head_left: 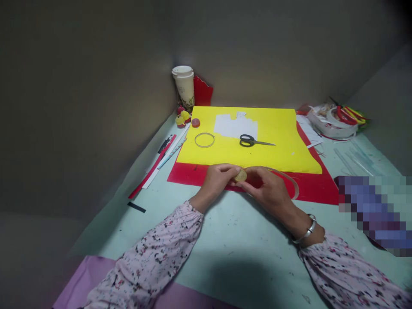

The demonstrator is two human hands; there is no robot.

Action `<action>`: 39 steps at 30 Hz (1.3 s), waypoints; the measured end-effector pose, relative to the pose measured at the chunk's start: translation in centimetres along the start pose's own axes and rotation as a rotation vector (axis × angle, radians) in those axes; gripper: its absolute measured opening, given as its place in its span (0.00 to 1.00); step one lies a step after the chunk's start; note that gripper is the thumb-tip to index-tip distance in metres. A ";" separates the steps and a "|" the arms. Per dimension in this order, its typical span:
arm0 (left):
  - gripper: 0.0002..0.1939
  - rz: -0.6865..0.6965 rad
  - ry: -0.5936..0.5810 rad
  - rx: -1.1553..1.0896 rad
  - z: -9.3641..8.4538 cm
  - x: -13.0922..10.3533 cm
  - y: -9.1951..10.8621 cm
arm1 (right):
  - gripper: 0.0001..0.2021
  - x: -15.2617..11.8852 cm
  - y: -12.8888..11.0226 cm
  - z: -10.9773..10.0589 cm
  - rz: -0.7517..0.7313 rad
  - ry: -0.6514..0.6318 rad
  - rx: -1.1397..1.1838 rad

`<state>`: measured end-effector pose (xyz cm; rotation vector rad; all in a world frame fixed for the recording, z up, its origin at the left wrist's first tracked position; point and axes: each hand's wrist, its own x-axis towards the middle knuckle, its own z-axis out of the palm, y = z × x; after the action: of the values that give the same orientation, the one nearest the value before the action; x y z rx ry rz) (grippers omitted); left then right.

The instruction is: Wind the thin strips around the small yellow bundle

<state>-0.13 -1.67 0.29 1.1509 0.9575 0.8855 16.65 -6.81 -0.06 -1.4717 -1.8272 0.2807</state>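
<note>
Both hands meet in the middle, over the near edge of the foam sheets. A small round yellowish-gold disc (240, 175), which looks like a tightly wound coil of strip, is pinched between my left hand (220, 178) and my right hand (268, 186). The fingers of each hand are closed around its edge. A thin pale strip (294, 184) curves out from behind my right hand and lies over the red sheet (323, 189); whether it joins the coil is hidden by the fingers. Just beyond the hands is a stack of yellow sheets (283, 159).
Black-handled scissors (247, 140), white paper (228, 125), a thin ring (204, 146) and a red round piece (195, 122) lie on the yellow stack. A lidded cup (185, 88) stands behind. Strips (154, 165) lie left; a filled basket (336, 122) sits right.
</note>
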 end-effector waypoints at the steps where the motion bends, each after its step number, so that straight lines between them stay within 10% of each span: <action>1: 0.12 0.001 -0.011 0.005 0.0 0.0 0.0 | 0.15 0.0 0.0 0.0 -0.009 0.000 -0.002; 19: 0.12 0.002 -0.112 0.005 -0.6 0.7 0.1 | 0.14 0.1 0.1 -0.6 -0.052 -0.045 0.084; 29: 0.11 0.134 0.085 0.033 0.0 0.9 -0.2 | 0.21 0.0 0.9 0.6 0.244 -0.055 0.462; 39: 0.11 0.114 0.020 -0.014 0.4 0.9 -0.2 | 0.16 0.1 0.4 0.2 0.305 -0.030 0.535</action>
<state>0.57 -0.98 0.01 1.1958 0.9076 0.9952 16.76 -6.55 -0.38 -1.3502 -1.3912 0.8724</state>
